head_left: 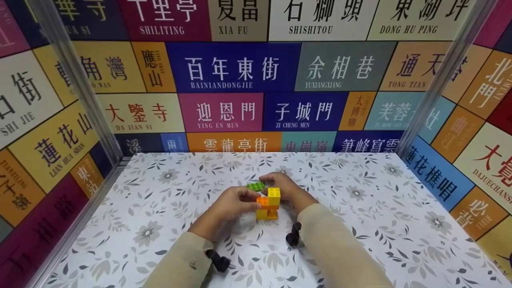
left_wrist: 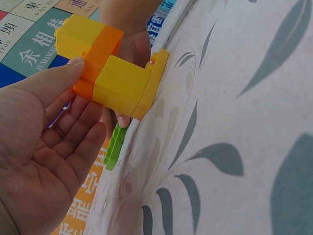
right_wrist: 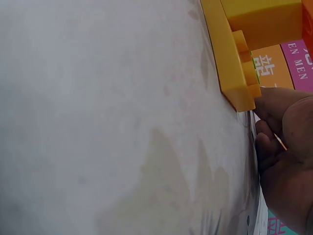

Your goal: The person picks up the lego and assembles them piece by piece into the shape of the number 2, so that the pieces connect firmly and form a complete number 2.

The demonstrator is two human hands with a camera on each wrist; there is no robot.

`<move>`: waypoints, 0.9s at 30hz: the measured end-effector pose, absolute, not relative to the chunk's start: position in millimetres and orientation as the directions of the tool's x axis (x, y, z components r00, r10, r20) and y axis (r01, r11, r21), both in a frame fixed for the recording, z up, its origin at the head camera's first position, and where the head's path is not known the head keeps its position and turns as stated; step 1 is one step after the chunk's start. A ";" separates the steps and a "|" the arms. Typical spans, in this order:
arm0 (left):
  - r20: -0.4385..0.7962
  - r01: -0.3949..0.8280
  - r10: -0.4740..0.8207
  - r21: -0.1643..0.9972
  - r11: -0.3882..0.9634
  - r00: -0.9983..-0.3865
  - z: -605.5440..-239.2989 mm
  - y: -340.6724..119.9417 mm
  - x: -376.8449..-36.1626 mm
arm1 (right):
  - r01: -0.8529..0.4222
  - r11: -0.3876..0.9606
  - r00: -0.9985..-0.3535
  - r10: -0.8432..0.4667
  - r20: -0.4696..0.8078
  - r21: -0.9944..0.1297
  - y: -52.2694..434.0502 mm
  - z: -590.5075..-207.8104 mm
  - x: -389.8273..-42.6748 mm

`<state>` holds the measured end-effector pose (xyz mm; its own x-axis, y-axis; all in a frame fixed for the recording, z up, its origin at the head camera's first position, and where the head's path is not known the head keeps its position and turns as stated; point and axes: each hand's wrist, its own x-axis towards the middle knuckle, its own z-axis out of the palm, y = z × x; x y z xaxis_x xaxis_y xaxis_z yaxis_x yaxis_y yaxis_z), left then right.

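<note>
A small stack of toy building bricks [head_left: 273, 197] stands upright on the patterned table, with a thin yellow base, a yellow brick, an orange layer and a yellow brick on top. My left hand [head_left: 236, 203] holds the stack from the left, the thumb on the orange brick [left_wrist: 96, 61] and the fingers behind it. Beyond the stack, a flat green studded brick [head_left: 255, 186] lies close to the table. My right hand [head_left: 282, 186] reaches around the far side and pinches this green brick at its right end. In the left wrist view, its fingertip meets the green edge.
The white tabletop [head_left: 168, 232] carries a grey leaf and flower print. Upright panels [head_left: 236, 68] with coloured name signs enclose the back and both sides, with clear corner posts [head_left: 430, 52]. Black clips [head_left: 218, 261] hang at both sleeve cuffs.
</note>
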<state>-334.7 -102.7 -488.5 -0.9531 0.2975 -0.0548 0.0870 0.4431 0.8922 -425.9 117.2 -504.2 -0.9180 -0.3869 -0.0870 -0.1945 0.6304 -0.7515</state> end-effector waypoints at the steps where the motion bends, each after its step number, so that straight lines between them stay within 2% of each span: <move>1: -0.057 0.085 0.300 0.893 0.442 -0.952 -488.3 -102.5 -334.8 | -0.193 0.637 -0.919 -0.384 -0.090 -0.746 117.1 -503.8 -425.7; 12: -0.078 0.059 0.291 0.899 0.435 -0.954 -487.6 -101.4 -335.1 | -0.200 0.661 -0.920 -0.381 -0.094 -0.724 117.1 -502.1 -425.7; 18: -0.096 0.042 0.287 0.897 0.440 -0.953 -487.0 -100.4 -335.3 | -0.170 0.610 -0.928 -0.364 -0.084 -0.774 122.8 -502.5 -424.8; 27: -0.053 0.084 0.299 0.900 0.428 -0.953 -488.3 -101.2 -334.1 | -0.162 0.603 -0.939 -0.339 -0.066 -0.781 128.9 -491.1 -418.4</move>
<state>-334.1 -101.2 -488.3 -0.9529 0.2988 -0.0530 0.0840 0.4275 0.9001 -418.4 128.9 -491.1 -0.9386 -0.3386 -0.0663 -0.1624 0.6030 -0.7810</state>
